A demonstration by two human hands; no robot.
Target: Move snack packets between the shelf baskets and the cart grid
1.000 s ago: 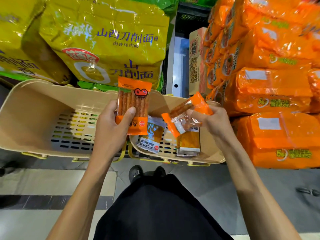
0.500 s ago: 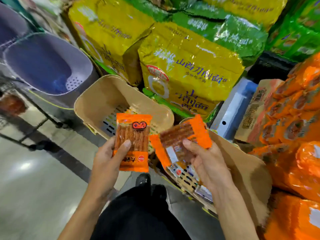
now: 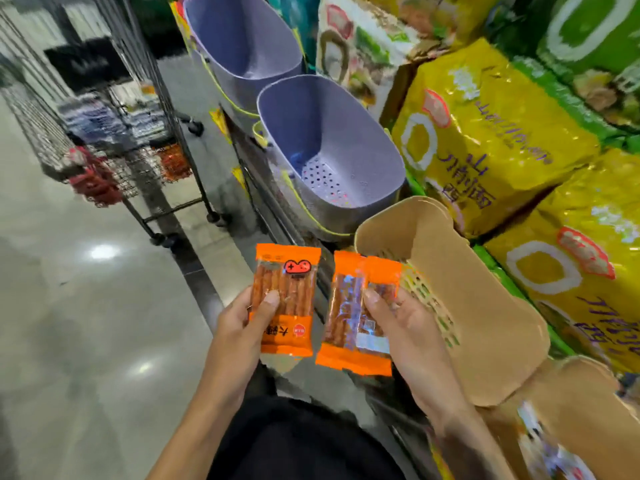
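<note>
1. Wire cart grid (image 3: 138, 174), far left: its mesh shelf carries red packets (image 3: 93, 181), orange packets (image 3: 175, 162) and, higher up, blue-and-white goods (image 3: 93, 119). All are too blurred to read.

2. Far lilac basket (image 3: 249, 46) and near lilac basket (image 3: 311, 126) hang along the shelf edge. The near one shows a perforated floor with a small blue patch beside it. I cannot tell what the patch is.

3. Left hand (image 3: 242, 327) grasps the left snack packet (image 3: 285, 299), thumb across the front and fingers behind. The packet is upright, in the air in front of the shelf and clear of every basket. It is orange, with a clear window showing brown sticks, a red controller-shaped logo at the top and a round red mark at the bottom. The dark Chinese characters are not legible.

4. Right hand (image 3: 405, 327) grasps the right snack packet (image 3: 360, 313) the same way, just beside the first. The back faces up, with a white label panel whose print is unreadable.

5. Tan basket (image 3: 485, 323), behind the right hand, shows a slotted floor. A second tan basket (image 3: 588, 403) at lower right holds a blurred packet (image 3: 540, 441).

6. Yellow bags (image 3: 485, 140) carry purple Chinese script, a white ring and a red-rimmed badge. Green bags (image 3: 588, 36) lie above them.
</note>
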